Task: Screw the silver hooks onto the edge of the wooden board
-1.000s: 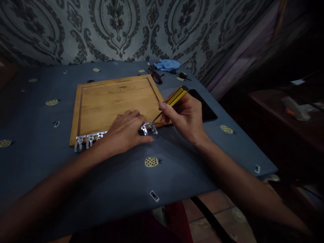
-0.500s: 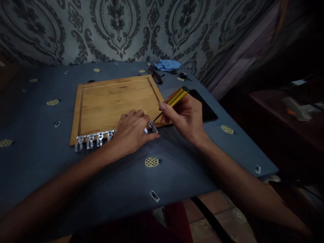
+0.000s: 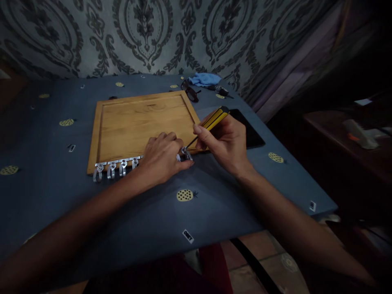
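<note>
A square wooden board (image 3: 137, 122) lies on the blue table. Along its near edge runs a metal hook rail (image 3: 116, 166) with several silver hooks. My left hand (image 3: 162, 157) rests curled over the rail's right part, fingers pressing down on it near the last hook (image 3: 185, 154). My right hand (image 3: 226, 141) is closed round a yellow and black screwdriver (image 3: 212, 118), whose thin shaft slants down with its tip at the rail's right end, right beside my left fingertips.
Blue tablecloth (image 3: 55, 192) with pineapple prints covers the table. At the back lie dark glasses (image 3: 190, 90), a blue cloth (image 3: 203, 78) and small dark items. A black flat object (image 3: 248, 128) sits right of the board. Patterned wall behind; table edge at right.
My left hand slid rightward along the rail, uncovering more hooks on the left and closing on the rail's right end. The right hand and screwdriver stayed nearly still.
</note>
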Motion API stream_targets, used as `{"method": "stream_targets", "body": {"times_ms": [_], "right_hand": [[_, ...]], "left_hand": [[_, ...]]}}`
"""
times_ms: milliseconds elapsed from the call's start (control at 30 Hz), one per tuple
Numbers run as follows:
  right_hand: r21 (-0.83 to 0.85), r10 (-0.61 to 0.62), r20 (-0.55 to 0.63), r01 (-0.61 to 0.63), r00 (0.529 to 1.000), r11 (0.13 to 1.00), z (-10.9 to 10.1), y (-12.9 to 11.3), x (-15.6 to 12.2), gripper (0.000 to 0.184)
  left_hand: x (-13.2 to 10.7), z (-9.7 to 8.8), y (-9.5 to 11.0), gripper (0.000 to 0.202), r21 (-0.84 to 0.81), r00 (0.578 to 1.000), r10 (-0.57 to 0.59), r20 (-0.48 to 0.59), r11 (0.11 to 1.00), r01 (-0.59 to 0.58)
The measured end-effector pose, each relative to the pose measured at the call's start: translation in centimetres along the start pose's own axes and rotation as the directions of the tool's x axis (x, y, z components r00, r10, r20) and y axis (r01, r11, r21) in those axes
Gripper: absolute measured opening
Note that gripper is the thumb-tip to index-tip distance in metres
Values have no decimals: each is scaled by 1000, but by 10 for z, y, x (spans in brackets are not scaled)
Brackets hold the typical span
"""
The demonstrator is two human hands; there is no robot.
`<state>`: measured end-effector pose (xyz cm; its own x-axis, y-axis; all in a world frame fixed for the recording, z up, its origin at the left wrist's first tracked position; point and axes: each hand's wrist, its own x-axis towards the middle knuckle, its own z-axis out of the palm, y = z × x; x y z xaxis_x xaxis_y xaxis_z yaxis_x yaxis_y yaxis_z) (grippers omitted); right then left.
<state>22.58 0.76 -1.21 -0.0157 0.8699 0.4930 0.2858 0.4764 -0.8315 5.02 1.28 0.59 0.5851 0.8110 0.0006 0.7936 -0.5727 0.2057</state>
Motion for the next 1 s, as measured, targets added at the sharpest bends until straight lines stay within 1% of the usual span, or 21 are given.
{"method": "stream_targets", "body": {"times_ms": [100, 233, 300, 533, 767, 1000], "right_hand": [[15, -14, -20, 14, 1000, 1000, 1, 0, 0, 34], [47, -26, -96, 31, 995, 998, 1, -3, 0, 34], [43, -42, -113, 47, 993, 998, 1, -5, 0, 33], [57, -13, -50, 16, 999, 998, 3, -4, -1, 29], [49, 2, -68, 2, 998, 999, 4, -4, -2, 34], [60, 30, -11, -29, 999, 998, 3, -7, 2, 37]], "left_hand": [[0, 1, -1, 40, -5, 1000, 1, -7, 1000, -1], [0, 3, -1, 40, -2, 1000, 10, -23, 1000, -10], [0, 3, -2, 40, -2, 1000, 13, -21, 1000, -13], [0, 1, -1, 42, 2, 1000, 10, -11, 1000, -10], [1, 0, 0, 42, 4, 1000, 9, 7, 1000, -9], [1, -1, 0, 42, 10, 1000, 5, 19, 1000, -5]]}}
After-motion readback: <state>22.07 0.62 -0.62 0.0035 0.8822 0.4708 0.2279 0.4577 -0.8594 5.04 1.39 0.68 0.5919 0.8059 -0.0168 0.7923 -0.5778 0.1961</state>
